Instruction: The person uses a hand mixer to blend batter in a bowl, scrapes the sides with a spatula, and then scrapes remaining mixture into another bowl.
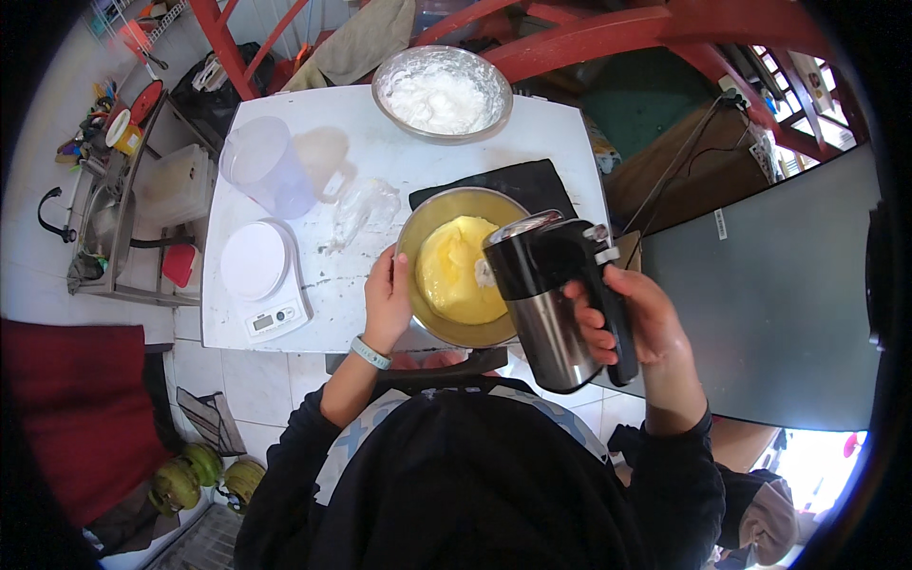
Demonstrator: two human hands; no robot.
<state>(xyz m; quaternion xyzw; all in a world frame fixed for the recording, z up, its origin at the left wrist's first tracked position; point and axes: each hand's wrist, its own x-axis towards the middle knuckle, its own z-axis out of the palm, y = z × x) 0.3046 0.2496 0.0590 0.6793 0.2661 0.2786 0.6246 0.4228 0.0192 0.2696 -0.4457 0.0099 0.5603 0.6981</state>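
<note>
A metal mixing bowl [418, 214] holding a smooth yellow mixture [451, 266] stands near the front edge of the white table. My left hand [388, 296] grips the bowl's left side, its fingers against the wall and rim. In my right hand [627, 318] is a black and silver hand mixer [546, 313], held by its black handle and tilted over the bowl's right side. The mixer body hides that part of the rim. A pale clump shows beside the mixer in the mixture; its beaters cannot be made out clearly.
At the table's far edge sits a metal bowl of white powder [442, 100]. A translucent jug [266, 166], a crumpled plastic bag [364, 209] and a white kitchen scale [271, 280] lie to the left. Under the mixing bowl's far side is a black cloth [513, 180]. A grey panel [760, 294] borders the right.
</note>
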